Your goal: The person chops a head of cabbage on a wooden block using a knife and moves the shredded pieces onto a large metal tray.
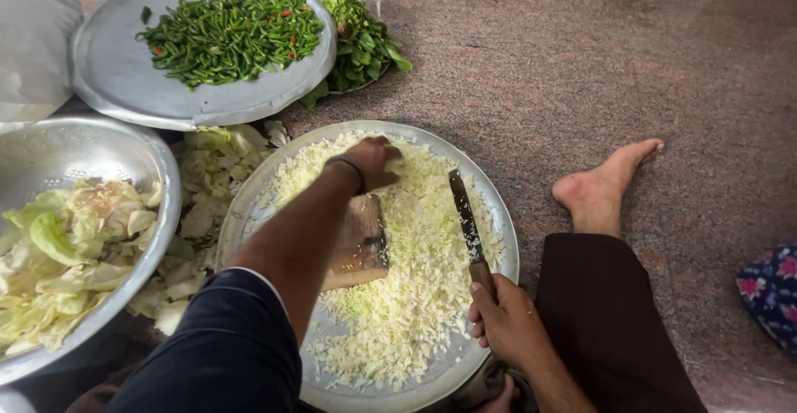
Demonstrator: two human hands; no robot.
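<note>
right hand [508, 323]: fist wrapped tight round the wooden handle of a knife [470, 232], fingers fully curled, no gap; blade points up and away from the fist, tilted a bit left, shreds stuck on it.
left hand [374, 162]: arm reaches across, palm down on the chopped cabbage [415, 263], fingers bent and loosely closed into the shreds; whether it pinches any, cannot tell. Dark band on the wrist.
cutting board [359, 245]: wooden, under the left forearm, just behind the left hand, left of the blade; partly hidden by the arm.
chopped cabbage: heaped all around both grips, touching the left fingers, spread under the knife blade.
big plate [501, 239]: round metal, holds shreds and board; its near rim is just by the right fist.
cabbage leaves [58, 255]: in a metal colander [162, 180], well left of the left arm.
green chillies [228, 35]: on a second metal plate [116, 81], far beyond the left hand.
leafy greens [361, 39]: beside that plate.
bare foot [602, 185]: on the floor, right of the knife.
</note>
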